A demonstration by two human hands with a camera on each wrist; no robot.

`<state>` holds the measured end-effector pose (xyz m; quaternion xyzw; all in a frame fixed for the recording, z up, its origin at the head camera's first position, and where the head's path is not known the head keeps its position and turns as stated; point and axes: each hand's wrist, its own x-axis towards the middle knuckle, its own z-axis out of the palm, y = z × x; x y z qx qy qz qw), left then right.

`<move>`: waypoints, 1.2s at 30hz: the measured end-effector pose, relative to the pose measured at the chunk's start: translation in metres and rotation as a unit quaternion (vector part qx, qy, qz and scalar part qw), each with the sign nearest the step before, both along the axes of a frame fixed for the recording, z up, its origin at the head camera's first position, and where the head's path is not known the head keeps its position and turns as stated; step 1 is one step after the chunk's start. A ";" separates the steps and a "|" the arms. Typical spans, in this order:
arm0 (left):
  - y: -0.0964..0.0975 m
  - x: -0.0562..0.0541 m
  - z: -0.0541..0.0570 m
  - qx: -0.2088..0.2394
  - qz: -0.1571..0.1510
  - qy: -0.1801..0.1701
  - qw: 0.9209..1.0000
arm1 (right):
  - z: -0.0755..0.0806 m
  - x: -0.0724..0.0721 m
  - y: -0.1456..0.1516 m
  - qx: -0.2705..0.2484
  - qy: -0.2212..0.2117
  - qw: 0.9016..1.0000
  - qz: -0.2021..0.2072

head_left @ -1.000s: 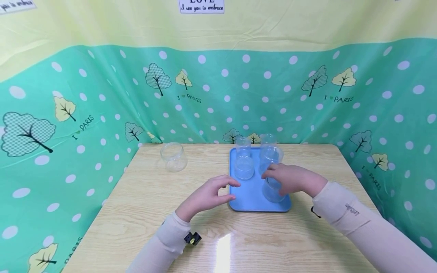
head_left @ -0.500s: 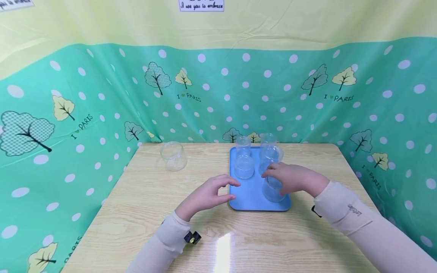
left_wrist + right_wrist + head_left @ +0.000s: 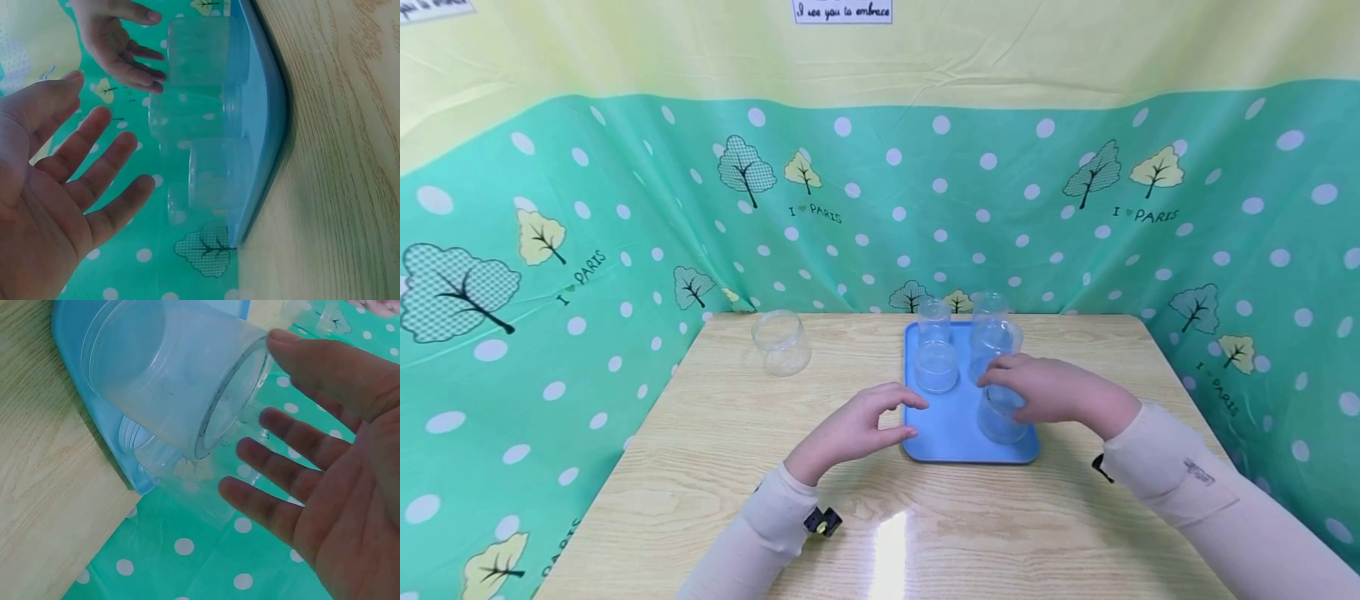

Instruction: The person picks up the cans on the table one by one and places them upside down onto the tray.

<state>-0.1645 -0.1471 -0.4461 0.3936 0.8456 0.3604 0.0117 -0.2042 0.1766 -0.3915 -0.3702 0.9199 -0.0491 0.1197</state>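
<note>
Over the front right corner of a blue tray (image 3: 955, 442), my right hand (image 3: 1048, 390) hovers at the top of a clear cylindrical jar (image 3: 1000, 427). In the right wrist view its fingers are spread, with the thumb tip right at the upper edge of that jar (image 3: 162, 375). The jar stands upright on the tray. My left hand (image 3: 853, 429) is held at the tray's left edge, fingers apart and holding nothing. From the left wrist view, the right hand (image 3: 119, 47) appears beside the jar's top (image 3: 200, 50), its fingers loosely extended.
Several more clear jars share the tray: a short one (image 3: 936, 371) on the left, a slim one (image 3: 934, 315) behind it, and others (image 3: 997, 340) at the back right. A separate clear jar (image 3: 786, 354) stands at the table's back left. A patterned curtain (image 3: 880, 200) surrounds the table.
My right hand has drawn slightly to the right over the front right jar, and its sleeve has shifted the same way. The left hand and the jars have stayed where they were.
</note>
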 end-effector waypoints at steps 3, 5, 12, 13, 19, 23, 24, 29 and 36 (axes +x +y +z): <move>0.000 0.000 0.000 0.000 -0.001 -0.002 1.000 | -0.001 0.002 0.002 -0.015 0.026 0.999 0.013; 0.000 0.001 0.001 0.001 -0.001 -0.005 1.000 | -0.001 0.004 0.003 -0.028 0.042 0.999 0.018; 0.000 0.002 0.002 0.002 -0.002 -0.003 1.000 | 0.004 0.013 0.007 -0.090 0.064 0.994 0.013; 0.000 0.002 0.002 0.004 -0.003 -0.002 1.000 | 0.005 0.014 0.007 -0.101 0.061 0.993 0.006; 0.001 0.003 0.004 0.005 -0.006 -0.012 1.000 | 0.008 0.020 0.008 -0.153 0.070 0.986 -0.012; 0.000 0.003 0.005 0.010 -0.004 -0.009 1.000 | 0.005 0.024 0.008 -0.187 0.096 0.978 -0.003; 0.000 0.003 0.006 0.012 -0.003 -0.005 1.000 | 0.004 0.025 0.008 -0.197 0.102 0.975 0.000; -0.001 0.002 0.006 0.019 -0.005 0.012 1.000 | -0.005 0.029 0.008 -0.242 0.112 0.964 0.002; -0.001 0.003 0.009 0.015 -0.007 0.007 1.000 | -0.016 0.034 0.010 -0.272 0.140 0.952 -0.009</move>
